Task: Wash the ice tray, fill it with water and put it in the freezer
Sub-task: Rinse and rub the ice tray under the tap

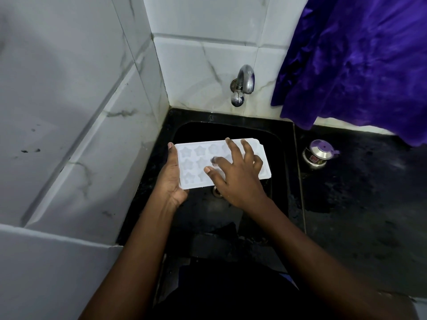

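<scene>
Star-mould ice tray (193, 158) mid-frame looks light, bendy, likely slippery when wet. Left hand (172, 181) grips its left edge, so hold it there; right hand (238, 179) is splayed flat on top.

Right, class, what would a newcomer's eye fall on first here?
The white plastic ice tray with star moulds, held over the black sink by the left hand, the right hand spread on top. Above it, a shiny metal tap; upper right, a purple velvety cloth.
</scene>
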The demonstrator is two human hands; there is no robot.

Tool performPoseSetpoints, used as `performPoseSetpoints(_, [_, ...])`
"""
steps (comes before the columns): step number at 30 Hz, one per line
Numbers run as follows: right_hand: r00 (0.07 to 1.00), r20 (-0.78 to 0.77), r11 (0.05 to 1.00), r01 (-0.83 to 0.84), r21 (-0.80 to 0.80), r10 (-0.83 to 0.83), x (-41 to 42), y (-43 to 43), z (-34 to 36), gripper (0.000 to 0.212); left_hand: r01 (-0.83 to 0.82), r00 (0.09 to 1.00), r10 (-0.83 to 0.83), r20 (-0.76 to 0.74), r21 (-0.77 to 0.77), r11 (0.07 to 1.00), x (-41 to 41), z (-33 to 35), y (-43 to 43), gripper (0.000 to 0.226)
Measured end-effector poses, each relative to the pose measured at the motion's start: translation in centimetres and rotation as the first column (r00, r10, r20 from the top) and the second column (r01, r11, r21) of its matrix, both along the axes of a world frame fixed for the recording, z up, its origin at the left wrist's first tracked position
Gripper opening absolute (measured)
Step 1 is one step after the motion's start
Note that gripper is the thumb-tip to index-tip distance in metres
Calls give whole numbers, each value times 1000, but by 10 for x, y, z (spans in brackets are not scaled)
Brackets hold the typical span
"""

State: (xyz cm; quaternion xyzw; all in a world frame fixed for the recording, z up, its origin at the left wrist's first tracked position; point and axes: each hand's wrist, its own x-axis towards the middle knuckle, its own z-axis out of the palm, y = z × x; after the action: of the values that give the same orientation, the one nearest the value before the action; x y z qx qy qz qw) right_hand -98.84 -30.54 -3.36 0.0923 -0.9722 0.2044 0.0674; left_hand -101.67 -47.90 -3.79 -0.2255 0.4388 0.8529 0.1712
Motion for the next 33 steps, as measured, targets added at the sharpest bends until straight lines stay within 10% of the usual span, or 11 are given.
performPoseSetpoints(33, [997, -54, 998, 63, -3, -63, 1, 18, 3, 53, -65, 998, 63, -26, -77, 995, 5, 10, -6, 72])
